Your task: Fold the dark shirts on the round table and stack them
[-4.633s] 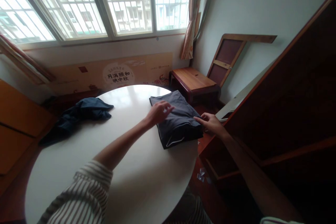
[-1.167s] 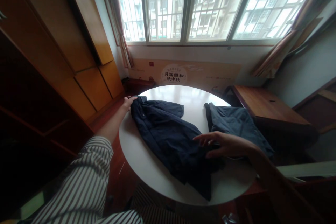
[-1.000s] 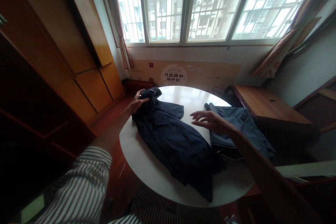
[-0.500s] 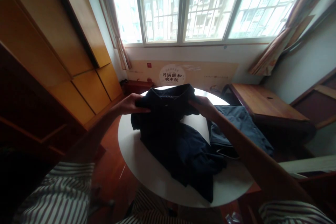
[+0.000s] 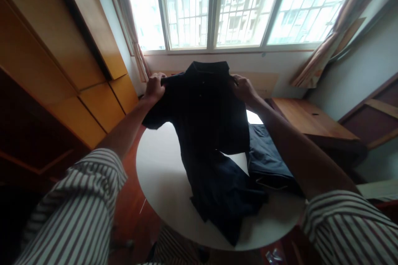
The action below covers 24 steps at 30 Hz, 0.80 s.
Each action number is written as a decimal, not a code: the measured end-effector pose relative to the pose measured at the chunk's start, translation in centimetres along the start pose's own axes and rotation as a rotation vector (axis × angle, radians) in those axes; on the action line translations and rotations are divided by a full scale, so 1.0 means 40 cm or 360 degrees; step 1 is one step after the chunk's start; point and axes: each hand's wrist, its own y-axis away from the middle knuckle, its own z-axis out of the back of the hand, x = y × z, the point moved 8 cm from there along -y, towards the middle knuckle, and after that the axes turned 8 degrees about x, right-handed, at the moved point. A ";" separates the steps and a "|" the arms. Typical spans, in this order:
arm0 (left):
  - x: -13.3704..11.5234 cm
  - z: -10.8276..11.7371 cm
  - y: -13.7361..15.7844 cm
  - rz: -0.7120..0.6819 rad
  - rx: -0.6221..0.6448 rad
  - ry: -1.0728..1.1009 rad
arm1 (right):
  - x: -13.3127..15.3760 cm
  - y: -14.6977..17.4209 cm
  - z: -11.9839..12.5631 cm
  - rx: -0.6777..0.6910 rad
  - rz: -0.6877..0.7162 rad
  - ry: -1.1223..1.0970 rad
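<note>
A dark polo shirt hangs stretched between my hands, collar up and its button front towards me. My left hand is closed on the shirt's left-side shoulder, and a short sleeve droops below it. On the other side my right hand pinches the shoulder near the collar. The shirt's lower part rests crumpled on the round white table, reaching almost to the near edge.
Folded blue-grey cloth lies on the table's right side, with a dark flat object, perhaps a phone, at its near edge. A wooden desk stands beyond at right. Yellow cabinets line the left; a barred window is ahead.
Both hands have risen, lifting the shirt's collar and shoulders higher off the table. The shirt's upper body has unfolded and now hides the printed wall banner's lettering.
</note>
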 end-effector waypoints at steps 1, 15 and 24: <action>-0.009 -0.025 -0.017 0.0045 -0.0047 -0.0115 | -0.012 -0.018 -0.026 0.0046 -0.0049 0.0147; -0.093 -0.286 0.711 -0.0216 0.1040 0.0454 | 0.054 0.822 -0.268 0.1157 0.0286 0.0065; -0.174 -0.328 0.831 -0.0195 0.0760 0.0540 | 0.101 0.773 -0.236 0.0441 0.0367 -0.0073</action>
